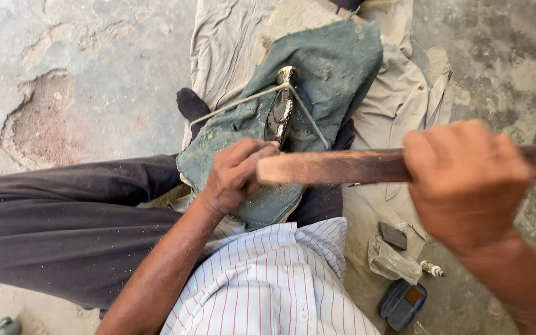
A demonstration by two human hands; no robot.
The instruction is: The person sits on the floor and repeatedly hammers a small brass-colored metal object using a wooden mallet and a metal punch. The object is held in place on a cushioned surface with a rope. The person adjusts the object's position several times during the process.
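Note:
My right hand (465,183) grips a long flat wooden stick (333,167) and holds it level across my lap. My left hand (236,174) rests with curled fingers on a shiny metal piece (281,111), touching the stick's left end. The metal piece lies on a dusty blue-green cloth (330,74) and is tied down by a thin cord (237,103) that runs off to both sides. Whether the left fingers pinch the metal piece or only press on it is hidden.
I sit on a beige cloth (218,43) spread over cracked concrete floor (82,74). At my right lie a dark block (393,236), a crumpled plastic bag (392,260), a small white-tipped tool (432,269) and a blue case (402,304).

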